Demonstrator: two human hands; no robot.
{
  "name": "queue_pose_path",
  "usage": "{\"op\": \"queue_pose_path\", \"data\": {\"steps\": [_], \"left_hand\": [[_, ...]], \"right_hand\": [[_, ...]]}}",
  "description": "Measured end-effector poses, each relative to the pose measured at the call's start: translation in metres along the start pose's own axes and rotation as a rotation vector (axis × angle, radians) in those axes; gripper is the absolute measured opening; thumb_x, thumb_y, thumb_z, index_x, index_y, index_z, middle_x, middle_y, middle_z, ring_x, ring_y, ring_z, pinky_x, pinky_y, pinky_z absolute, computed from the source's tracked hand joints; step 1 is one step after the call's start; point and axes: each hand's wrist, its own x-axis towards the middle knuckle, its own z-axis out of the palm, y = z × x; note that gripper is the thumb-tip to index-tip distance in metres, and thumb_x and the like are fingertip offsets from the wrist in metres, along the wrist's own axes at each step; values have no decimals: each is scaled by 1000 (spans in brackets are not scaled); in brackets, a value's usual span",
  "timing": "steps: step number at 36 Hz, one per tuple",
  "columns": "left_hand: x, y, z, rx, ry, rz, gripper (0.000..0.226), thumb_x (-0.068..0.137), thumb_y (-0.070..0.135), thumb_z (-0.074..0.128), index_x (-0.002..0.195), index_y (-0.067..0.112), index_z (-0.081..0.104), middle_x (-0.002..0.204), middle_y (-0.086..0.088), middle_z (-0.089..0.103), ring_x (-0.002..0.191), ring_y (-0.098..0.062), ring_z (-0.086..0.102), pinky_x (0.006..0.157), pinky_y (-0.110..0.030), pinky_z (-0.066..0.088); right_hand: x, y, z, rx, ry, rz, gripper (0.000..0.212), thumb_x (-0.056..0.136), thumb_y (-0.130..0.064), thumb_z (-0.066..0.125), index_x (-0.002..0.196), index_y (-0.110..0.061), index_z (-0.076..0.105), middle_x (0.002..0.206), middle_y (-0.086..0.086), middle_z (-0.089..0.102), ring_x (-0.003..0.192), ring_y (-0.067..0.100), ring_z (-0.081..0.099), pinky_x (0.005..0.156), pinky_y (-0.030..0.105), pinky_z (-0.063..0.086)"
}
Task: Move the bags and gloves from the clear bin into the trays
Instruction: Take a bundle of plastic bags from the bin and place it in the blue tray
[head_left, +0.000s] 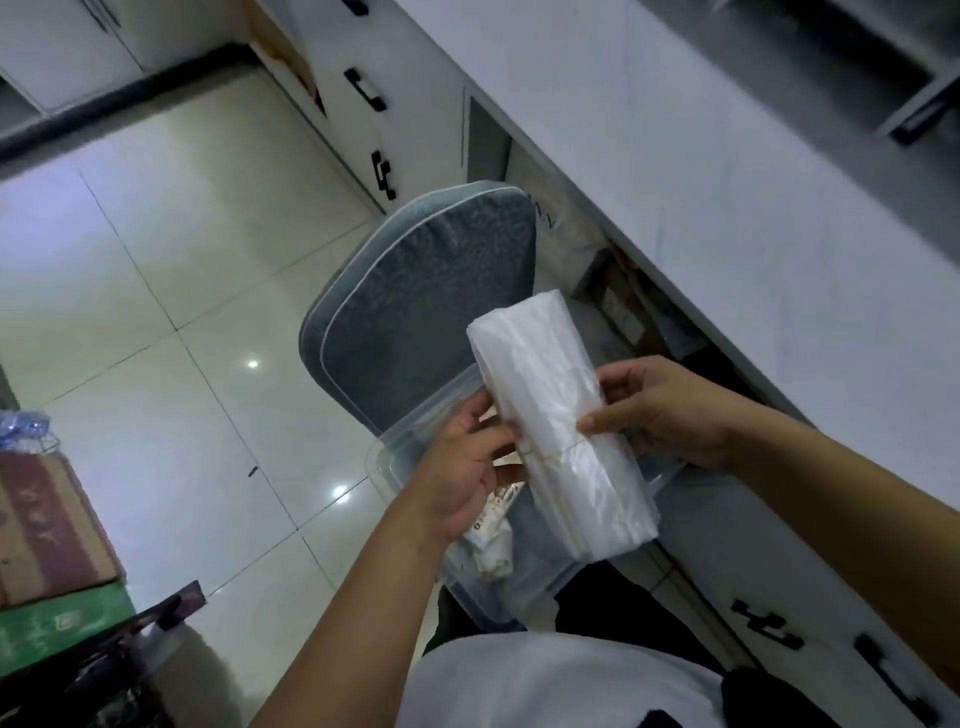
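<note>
A thick bundle of clear plastic bags (550, 410), tied with a thin rubber band, is held above the clear bin (387, 470). My left hand (462, 467) pinches the bundle's left edge near the band. My right hand (670, 410) grips its right edge, thumb on top. The bin rests on a grey cushioned chair (415, 291). Inside the bin, under my left hand, lies a small crumpled white packet with print (491, 540). No tray is in view.
A white counter (727, 208) with drawers and black handles runs along the right. Pale glossy floor tiles (182, 312) stretch to the left. Stacked cardboard boxes (47, 535) and dark clutter sit at the lower left.
</note>
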Motion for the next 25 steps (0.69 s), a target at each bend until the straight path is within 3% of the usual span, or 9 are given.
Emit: {"op": "queue_pose_path", "data": {"steps": [5,9,14,17,20,23,25], "left_hand": [[7,-10,19,-39,-144,-91,50,75,1,53,118,24,68,113,-15,67,93,-30,64,78,-45,55],[8,-19,37,92,-165,-100,48,81,14,70,127,26,61,123,-14,69,102,-34,67,80,-49,56],[3,-36,69,164,2,-15,49,79,13,81,123,22,62,109,-5,75,95,-28,74,69,-40,60],[-1,-46,86,206,66,50,49,80,10,79,124,20,62,107,-4,75,94,-26,74,67,-36,60],[-6,-56,105,193,98,86,52,76,17,80,125,18,62,112,-8,74,98,-29,73,70,-41,60],[-8,-66,131,154,133,113,47,75,20,81,119,21,65,112,-6,74,101,-31,72,77,-47,60],[-11,-74,153,141,138,147,43,74,20,82,114,24,68,114,-8,74,102,-32,72,78,-49,59]], "right_hand": [[-20,23,-7,36,159,3,30,73,0,79,101,-10,77,100,12,76,87,24,74,68,34,59],[-39,36,-11,11,230,-3,26,75,2,78,99,-8,75,98,14,75,88,26,74,73,38,59],[-62,45,-13,-132,344,-71,18,74,-5,82,90,-9,74,93,16,74,88,31,72,77,45,61],[-75,52,-20,-305,493,-151,30,68,-24,88,91,-19,70,89,5,71,83,25,69,72,40,59],[-95,64,-37,-421,563,-210,55,63,-50,86,110,-34,63,103,-10,62,91,6,60,73,26,51],[-133,82,-67,-217,583,-261,77,57,-70,78,125,-44,57,118,-17,58,106,2,56,79,24,47],[-167,103,-90,-26,588,-298,77,55,-74,77,124,-48,58,122,-18,59,108,-1,59,78,20,48]]}}
